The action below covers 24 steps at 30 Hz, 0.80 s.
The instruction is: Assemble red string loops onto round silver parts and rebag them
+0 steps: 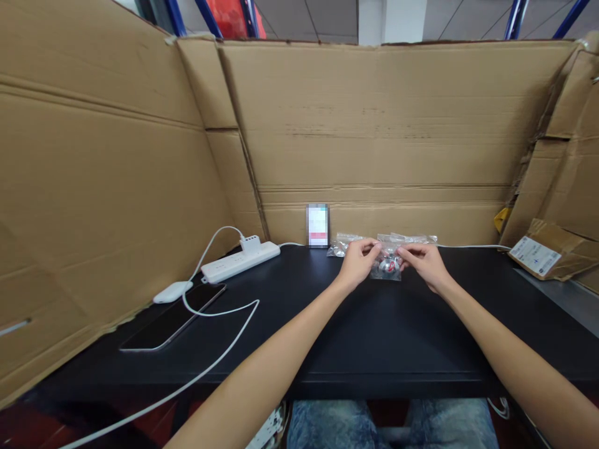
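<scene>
Cardboard walls (pixel 388 118): tan, creased sheets standing behind the desk and along its left and right sides.
Desk (pixel 374 337): black top; the handwork sits near its far edge, right of the middle.
Dark-screened tablet or phone (pixel 173 321): flat toward the left edge.
Parcel (pixel 573 249): brown, taped, at the far right corner.
Power strip (pixel 241 260): white, near the far left corner, with a white plug block (pixel 251 244) in it.
Left hand (pixel 359 262): thumb and forefinger seem to pinch the film at the upper left of the held bag.
Right hand (pixel 423 262): fingertips close on the same film at its upper right.
Upright phone (pixel 318 226): at the far edge, left of the hands, screen lit.
Spare plastic bags (pixel 344 244): clear, behind the hands, along the far edge.
Held bag (pixel 386 274): clear, between the hands; a light, even pinch at both sides should keep the thin film flat, and pulling gently apart rather than jerking should spare it a tear.
Round item (pixel 388 265): inside the held bag, silvery, with a red and white mark.
Lettering: shipping label (pixel 536 255) print too small to read; phone screen pixelated; red mark illegible; no brand readable.
</scene>
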Motion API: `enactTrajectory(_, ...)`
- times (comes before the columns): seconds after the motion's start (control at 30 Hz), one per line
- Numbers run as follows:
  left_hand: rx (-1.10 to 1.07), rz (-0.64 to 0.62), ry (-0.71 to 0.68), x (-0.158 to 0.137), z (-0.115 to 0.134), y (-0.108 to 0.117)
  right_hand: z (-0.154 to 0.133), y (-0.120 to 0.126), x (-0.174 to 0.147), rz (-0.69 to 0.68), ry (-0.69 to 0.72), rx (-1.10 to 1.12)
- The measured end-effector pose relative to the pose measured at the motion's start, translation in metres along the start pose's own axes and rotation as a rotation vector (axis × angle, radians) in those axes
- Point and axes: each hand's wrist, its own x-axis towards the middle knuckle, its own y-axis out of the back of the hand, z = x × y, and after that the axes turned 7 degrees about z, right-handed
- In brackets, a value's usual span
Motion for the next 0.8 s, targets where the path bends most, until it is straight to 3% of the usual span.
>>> enactTrajectory(0.17, 0.033, -0.008, -0.110, 0.003, 0.009, 0.004, -0.007, -0.001, -0.002, 0.028, 0.123, -0.029)
enactTrajectory(0.43, 0.016, -0.077, -0.181, 0.005, 0.012, 0.008, -0.016, -0.003, -0.005, 0.030, 0.160, -0.002)
enactTrajectory(0.8, 0.074, -0.054, -0.118, 0.003, 0.020, 0.009, -0.015, -0.001, -0.004, 0.067, 0.153, -0.112)
